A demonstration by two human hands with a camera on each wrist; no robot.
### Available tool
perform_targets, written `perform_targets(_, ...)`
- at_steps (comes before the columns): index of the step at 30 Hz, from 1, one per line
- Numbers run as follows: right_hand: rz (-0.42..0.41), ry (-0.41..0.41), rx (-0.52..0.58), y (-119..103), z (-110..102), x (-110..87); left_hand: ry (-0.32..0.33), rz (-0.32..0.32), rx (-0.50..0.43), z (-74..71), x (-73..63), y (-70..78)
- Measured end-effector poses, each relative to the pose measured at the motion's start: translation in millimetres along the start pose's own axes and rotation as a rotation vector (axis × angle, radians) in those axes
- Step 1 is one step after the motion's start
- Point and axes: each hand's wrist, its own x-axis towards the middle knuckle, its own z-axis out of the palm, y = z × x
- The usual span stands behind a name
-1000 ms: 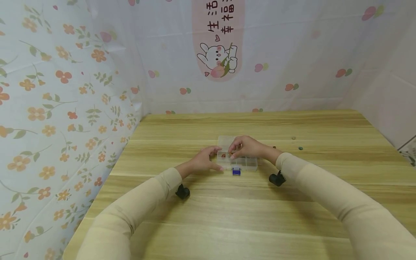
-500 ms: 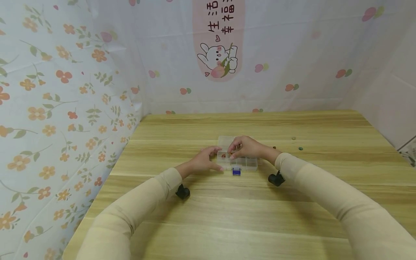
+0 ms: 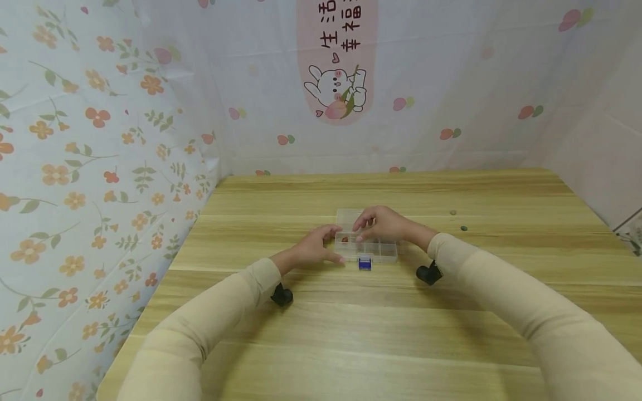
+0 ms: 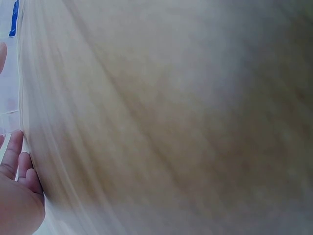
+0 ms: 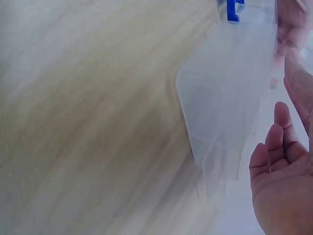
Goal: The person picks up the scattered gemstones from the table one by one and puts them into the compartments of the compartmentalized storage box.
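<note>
A clear compartment box (image 3: pixel 388 259) with a blue latch (image 3: pixel 364 264) lies on the table, its clear lid (image 3: pixel 348 215) folded back. My left hand (image 3: pixel 313 247) holds the box at its left end, thumb by the front corner and fingers at the back. A small reddish-brown stone-like piece (image 3: pixel 344 240) sits in a back-left compartment. Over the compartment beside it hovers my right hand (image 3: pixel 385 224), thumb and forefinger apart, nothing visible between them. In the right wrist view the other fingers (image 5: pixel 276 142) curl loosely next to the clear plastic (image 5: pixel 222 88).
Two small pieces lie on the wooden table right of the box: a pale one (image 3: pixel 453 212) farther back and a dark green one (image 3: pixel 463 228). A printed curtain (image 3: pixel 426 139) hangs behind the table, and a floral one (image 3: pixel 100 184) at the left.
The right hand has lifted slightly and its thumb and forefinger have parted; the small brownish piece seen at its fingertips no longer shows there. The left hand has stayed in place.
</note>
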Motion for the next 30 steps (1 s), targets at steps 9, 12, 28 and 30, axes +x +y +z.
perform_targets(9,-0.01,0.031,0.028,4.0,-14.3,-10.0,0.011,-0.007,0.013,0.5,-0.6,2.6)
perform_targets(12,-0.005,0.05,0.015,5.5,-19.5,-14.6,0.008,-0.009,0.009,0.7,-0.5,2.6)
perform_targets(28,0.003,0.11,0.034,15.0,-47.8,-48.0,0.002,0.008,-0.005,0.9,-0.3,0.9)
perform_targets(30,0.012,0.116,0.028,16.8,-50.4,-52.5,0.001,0.007,-0.005,0.9,-0.5,0.9)
